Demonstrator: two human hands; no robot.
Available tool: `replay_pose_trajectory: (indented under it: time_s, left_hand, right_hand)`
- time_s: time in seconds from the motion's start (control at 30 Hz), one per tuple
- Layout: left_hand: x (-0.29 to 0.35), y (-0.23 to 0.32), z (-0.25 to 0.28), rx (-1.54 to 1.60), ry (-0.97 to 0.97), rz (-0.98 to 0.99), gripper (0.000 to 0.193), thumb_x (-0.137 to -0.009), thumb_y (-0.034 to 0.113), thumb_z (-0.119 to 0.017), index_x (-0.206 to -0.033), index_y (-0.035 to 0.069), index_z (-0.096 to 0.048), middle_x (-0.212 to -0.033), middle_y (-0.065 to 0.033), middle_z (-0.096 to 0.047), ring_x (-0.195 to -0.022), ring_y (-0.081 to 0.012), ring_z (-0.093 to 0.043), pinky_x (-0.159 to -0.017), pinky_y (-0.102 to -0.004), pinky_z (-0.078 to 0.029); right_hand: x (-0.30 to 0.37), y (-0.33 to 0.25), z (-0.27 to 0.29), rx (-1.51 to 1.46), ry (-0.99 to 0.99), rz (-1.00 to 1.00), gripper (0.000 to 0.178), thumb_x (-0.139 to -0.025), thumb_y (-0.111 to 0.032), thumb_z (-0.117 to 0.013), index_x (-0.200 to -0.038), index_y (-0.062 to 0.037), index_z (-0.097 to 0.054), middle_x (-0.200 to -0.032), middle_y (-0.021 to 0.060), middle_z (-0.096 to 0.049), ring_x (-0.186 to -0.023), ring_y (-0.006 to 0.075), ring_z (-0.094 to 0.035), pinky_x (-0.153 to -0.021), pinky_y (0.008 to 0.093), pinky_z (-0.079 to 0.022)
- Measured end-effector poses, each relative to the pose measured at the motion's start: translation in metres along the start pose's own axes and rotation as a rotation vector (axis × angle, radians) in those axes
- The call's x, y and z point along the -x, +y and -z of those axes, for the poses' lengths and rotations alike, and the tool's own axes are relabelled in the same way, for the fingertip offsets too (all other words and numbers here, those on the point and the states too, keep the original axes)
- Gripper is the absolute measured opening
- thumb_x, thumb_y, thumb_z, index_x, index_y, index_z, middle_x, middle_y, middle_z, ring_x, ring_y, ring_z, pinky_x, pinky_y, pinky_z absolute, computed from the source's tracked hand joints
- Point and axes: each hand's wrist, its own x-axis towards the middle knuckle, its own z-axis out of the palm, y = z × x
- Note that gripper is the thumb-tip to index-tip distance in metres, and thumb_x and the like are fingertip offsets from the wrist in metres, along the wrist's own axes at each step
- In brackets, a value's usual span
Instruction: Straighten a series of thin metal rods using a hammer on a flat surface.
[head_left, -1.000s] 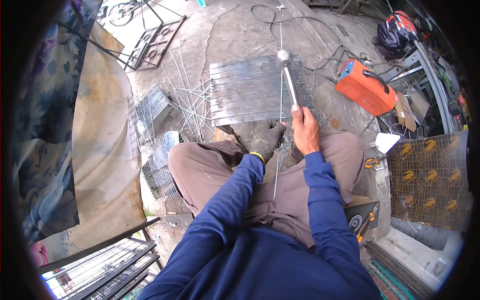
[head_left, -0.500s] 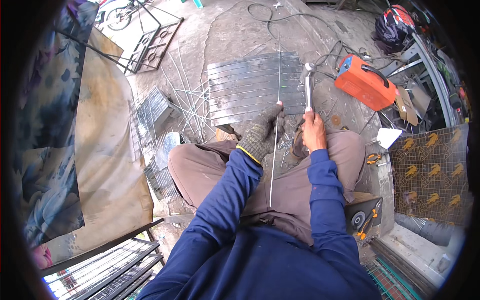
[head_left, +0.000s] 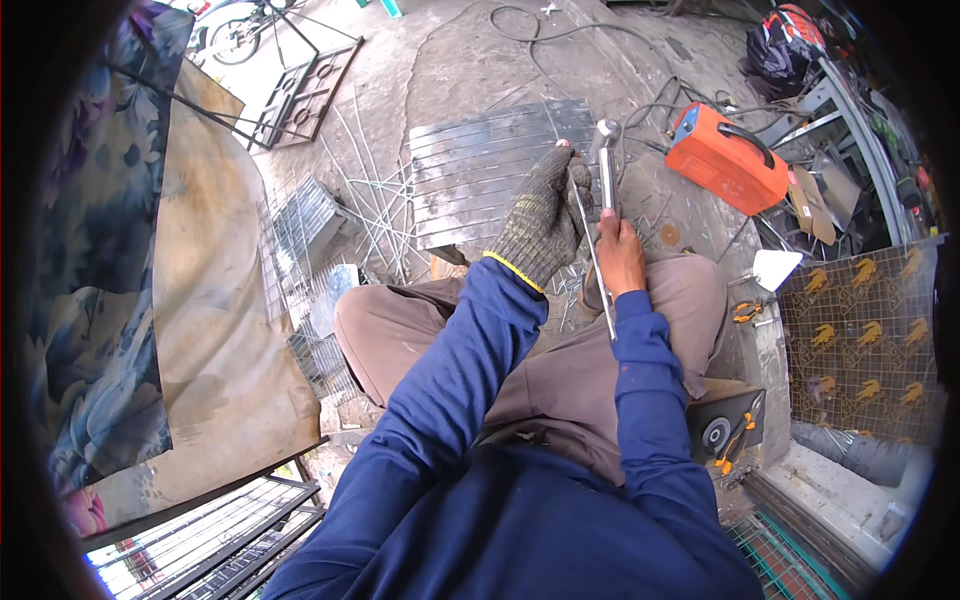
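Observation:
My left hand [head_left: 538,222], in a grey knitted glove with a yellow cuff edge, is closed around a thin metal rod [head_left: 605,303]. The rod slants from above the slatted metal surface [head_left: 465,172] back toward my right forearm. My bare right hand [head_left: 621,258] grips a hammer [head_left: 607,178] by its handle, its shiny head pointing up and away from me. Both hands are close together, over the near right part of the slatted surface and my crossed legs. The rod passes just beside my right hand; whether they touch I cannot tell.
Loose thin rods [head_left: 378,215] and a wire mesh piece [head_left: 310,215] lie on the left. An orange machine [head_left: 725,160] with cables stands on the right. Orange-handled pliers [head_left: 746,312] lie beside my right knee. Cloth [head_left: 225,290] hangs at the left.
My left hand has moved forward and slightly right, and the rod's near end has swung right toward my right forearm. The hammer has shifted slightly left.

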Motion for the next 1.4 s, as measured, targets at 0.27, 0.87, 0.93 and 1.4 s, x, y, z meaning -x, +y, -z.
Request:
replay_pose_trajectory:
  time_s: [0.27, 0.87, 0.93, 1.4]
  left_hand:
    - [-0.007, 0.009, 0.005, 0.002, -0.081, 0.036, 0.014, -0.097, 0.022, -0.065, -0.096, 0.008, -0.064, -0.083, -0.0015, -0.070, -0.070, -0.0095, -0.069, -0.055, -0.0212, -0.059]
    - [0.029, -0.040, 0.117, -0.871, 0.245, -0.054, 0.023, -0.097, 0.029, -0.064, -0.085, 0.009, -0.059, -0.071, 0.0001, -0.056, -0.051, -0.0100, -0.050, -0.045, -0.0258, -0.044]
    - [0.030, -0.042, 0.132, -0.951, 0.241, -0.026, 0.025, -0.097, 0.030, -0.064, -0.084, 0.010, -0.058, -0.069, 0.0000, -0.053, -0.053, -0.0101, -0.049, -0.045, -0.0270, -0.044]
    - [0.027, -0.043, 0.150, -0.974, 0.224, -0.029, 0.024, -0.097, 0.032, -0.065, -0.089, 0.010, -0.058, -0.066, 0.0005, -0.055, -0.051, -0.0095, -0.051, -0.044, -0.0262, -0.045]
  right_hand:
    - [0.006, -0.009, 0.000, 0.070, -0.008, 0.022, 0.062, -0.102, -0.050, -0.040, -0.089, 0.0069, -0.059, -0.087, 0.0311, -0.060, -0.088, 0.0489, -0.057, -0.082, 0.0513, -0.043]
    - [0.000, 0.010, -0.004, -0.004, -0.025, -0.046, 0.063, -0.101, -0.053, -0.040, -0.095, 0.0061, -0.060, -0.091, 0.0323, -0.063, -0.091, 0.0498, -0.059, -0.082, 0.0519, -0.044]
    - [0.001, 0.011, -0.005, -0.011, -0.021, -0.053, 0.063, -0.101, -0.053, -0.040, -0.095, 0.0058, -0.060, -0.090, 0.0316, -0.063, -0.090, 0.0494, -0.060, -0.082, 0.0518, -0.045]
    - [-0.001, -0.054, -0.009, 0.066, 0.040, 0.265, 0.054, -0.101, -0.055, -0.042, -0.090, -0.0038, -0.056, -0.074, 0.0224, -0.062, -0.074, 0.0445, -0.061, -0.067, 0.0499, -0.045]
